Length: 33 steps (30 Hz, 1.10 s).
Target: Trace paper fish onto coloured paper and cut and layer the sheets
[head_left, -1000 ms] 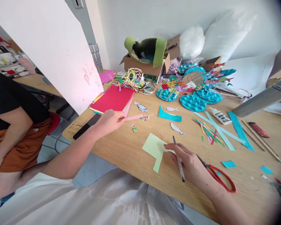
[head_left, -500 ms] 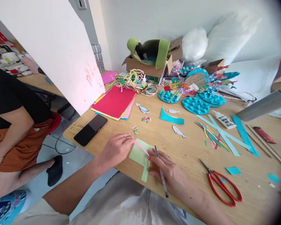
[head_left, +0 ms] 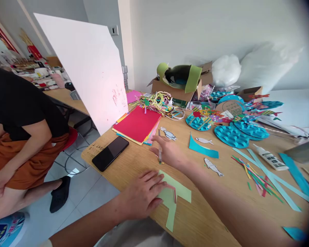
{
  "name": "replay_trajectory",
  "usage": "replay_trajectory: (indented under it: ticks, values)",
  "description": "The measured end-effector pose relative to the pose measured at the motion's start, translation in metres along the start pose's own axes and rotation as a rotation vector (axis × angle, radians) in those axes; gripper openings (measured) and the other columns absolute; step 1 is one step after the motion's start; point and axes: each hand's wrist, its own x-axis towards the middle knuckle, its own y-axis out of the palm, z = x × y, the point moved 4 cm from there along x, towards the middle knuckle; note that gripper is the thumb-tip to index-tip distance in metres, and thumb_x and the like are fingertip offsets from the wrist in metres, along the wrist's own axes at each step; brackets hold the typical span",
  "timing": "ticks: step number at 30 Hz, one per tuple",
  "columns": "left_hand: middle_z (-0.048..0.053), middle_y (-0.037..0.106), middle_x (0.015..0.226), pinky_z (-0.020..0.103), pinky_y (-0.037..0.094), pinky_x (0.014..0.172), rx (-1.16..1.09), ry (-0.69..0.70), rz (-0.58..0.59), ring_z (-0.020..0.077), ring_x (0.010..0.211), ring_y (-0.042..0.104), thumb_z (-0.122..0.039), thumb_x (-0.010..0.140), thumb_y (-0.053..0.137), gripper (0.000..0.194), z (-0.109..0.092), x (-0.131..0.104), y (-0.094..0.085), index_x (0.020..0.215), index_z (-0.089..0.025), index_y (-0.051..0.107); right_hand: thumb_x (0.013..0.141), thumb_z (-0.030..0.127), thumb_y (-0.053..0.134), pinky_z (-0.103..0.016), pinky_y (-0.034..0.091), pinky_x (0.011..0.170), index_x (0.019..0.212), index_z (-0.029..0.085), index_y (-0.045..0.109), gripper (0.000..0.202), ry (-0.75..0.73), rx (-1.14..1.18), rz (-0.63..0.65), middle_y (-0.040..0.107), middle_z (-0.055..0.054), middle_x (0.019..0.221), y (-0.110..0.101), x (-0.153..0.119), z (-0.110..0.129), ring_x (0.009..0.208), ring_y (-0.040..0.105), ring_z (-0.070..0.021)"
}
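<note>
Head view: the left hand (head_left: pixel 141 195) lies loosely curled on the green paper (head_left: pixel 182 192), with a pink strip (head_left: pixel 174 192) running out from its fingers, pinched or merely pressed I cannot tell; too little pressure could let both slide. Beyond it, the right hand's (head_left: pixel 168 151) part-curled fingers hold a pen (head_left: pixel 160 154), whose low end could scatter the paper bits (head_left: pixel 161 163) just beneath

The right hand (head_left: pixel 167 152) holds a pen (head_left: pixel 160 154) while the left hand (head_left: pixel 141 193) perhaps pinches a pink strip (head_left: pixel 174 195).
</note>
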Motion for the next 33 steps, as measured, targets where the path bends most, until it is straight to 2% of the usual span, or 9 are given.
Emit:
replay_trajectory:
  ticks: [4, 8, 10, 15, 19, 22, 26, 28, 33]
  values:
    - [0.012, 0.055, 0.140, 0.045, 0.033, 0.116, -0.039, -0.046, -0.058, 0.0251, 0.133, 0.045, -0.034, 0.095, 0.048, 0.041, 0.009, -0.001, 0.012, 0.132, -0.017, 0.052, 0.085, 0.031, 0.070, -0.046, 0.040, 0.105, 0.122, 0.007, 0.055, 0.048, -0.084, -0.149, 0.067, 0.058, -0.029, 0.129, 0.038, 0.069, 0.012, 0.127, 0.052, -0.0338]
    - [0.010, 0.059, 0.135, 0.045, 0.034, 0.115, -0.058, -0.047, -0.092, 0.0260, 0.132, 0.046, -0.038, 0.094, 0.049, 0.036, 0.014, -0.007, 0.023, 0.122, -0.018, 0.058, 0.083, 0.020, 0.071, -0.042, 0.047, 0.097, 0.096, 0.008, 0.063, 0.019, -0.100, -0.206, 0.107, 0.071, -0.024, 0.099, 0.053, 0.081, 0.016, 0.106, 0.066, -0.0315]
    - [0.009, 0.059, 0.135, 0.045, 0.035, 0.115, -0.069, -0.042, -0.117, 0.0265, 0.133, 0.046, -0.038, 0.094, 0.049, 0.034, 0.016, -0.009, 0.026, 0.119, -0.018, 0.060, 0.090, 0.016, 0.060, -0.035, 0.048, 0.093, 0.093, 0.011, 0.063, 0.007, -0.114, -0.227, 0.093, 0.073, -0.017, 0.095, 0.050, 0.075, 0.018, 0.102, 0.068, -0.0257]
    - [0.010, 0.058, 0.136, 0.050, 0.036, 0.114, -0.103, -0.047, -0.102, 0.0285, 0.133, 0.046, -0.036, 0.093, 0.051, 0.035, 0.016, -0.009, 0.025, 0.122, -0.019, 0.059, 0.096, 0.016, 0.048, -0.022, 0.048, 0.067, 0.087, 0.015, 0.063, 0.018, -0.090, -0.222, 0.049, 0.071, -0.006, 0.074, 0.036, 0.070, 0.017, 0.072, 0.069, -0.0153]
    - [0.015, 0.050, 0.144, 0.055, 0.039, 0.111, -0.119, -0.071, -0.087, 0.0317, 0.139, 0.039, -0.036, 0.093, 0.051, 0.045, 0.016, -0.011, 0.020, 0.134, -0.019, 0.050, 0.098, 0.019, 0.039, -0.023, 0.045, 0.063, 0.092, 0.015, 0.063, 0.025, -0.021, -0.181, -0.072, 0.069, -0.005, 0.070, 0.018, 0.088, 0.005, 0.065, 0.066, -0.0147]
    - [0.016, 0.039, 0.153, 0.054, 0.036, 0.113, -0.192, -0.121, -0.210, 0.0309, 0.144, 0.031, -0.034, 0.094, 0.051, 0.056, 0.022, -0.013, 0.013, 0.146, -0.022, 0.035, 0.100, 0.023, 0.033, -0.026, 0.043, 0.064, 0.100, 0.013, 0.063, 0.032, 0.039, -0.169, -0.197, 0.070, -0.010, 0.076, -0.012, 0.097, -0.002, 0.067, 0.066, -0.0186]
    - [0.013, 0.030, 0.157, 0.052, 0.032, 0.116, -0.597, -0.313, -0.435, 0.0302, 0.144, 0.031, -0.045, 0.093, 0.054, 0.070, 0.048, -0.014, -0.006, 0.153, -0.027, 0.023, 0.101, 0.026, 0.026, -0.027, 0.041, 0.063, 0.110, 0.013, 0.060, 0.038, 0.073, -0.175, -0.398, 0.069, -0.011, 0.081, -0.063, 0.075, 0.010, 0.070, 0.064, -0.0200]
    - [0.015, 0.031, 0.157, 0.050, 0.038, 0.113, -0.943, -0.378, -0.554, 0.0324, 0.140, 0.039, -0.062, 0.087, 0.055, 0.080, 0.061, -0.011, -0.025, 0.152, -0.026, 0.026, 0.099, 0.024, 0.031, -0.027, 0.043, 0.061, 0.105, 0.013, 0.061, 0.033, -0.076, -0.238, -0.480, 0.068, -0.009, 0.076, -0.078, 0.047, 0.034, 0.068, 0.063, -0.0199]
    - [0.013, 0.055, 0.140, 0.047, 0.057, 0.092, -1.365, -0.517, -0.755, 0.0340, 0.123, 0.057, -0.084, 0.073, 0.048, 0.083, 0.063, -0.004, -0.076, 0.131, -0.025, 0.055, 0.094, 0.012, 0.037, -0.034, 0.055, 0.070, 0.102, 0.008, 0.064, 0.028, -0.583, -0.477, -0.411, 0.068, -0.023, 0.114, -0.041, -0.031, 0.104, 0.104, 0.065, -0.0292]
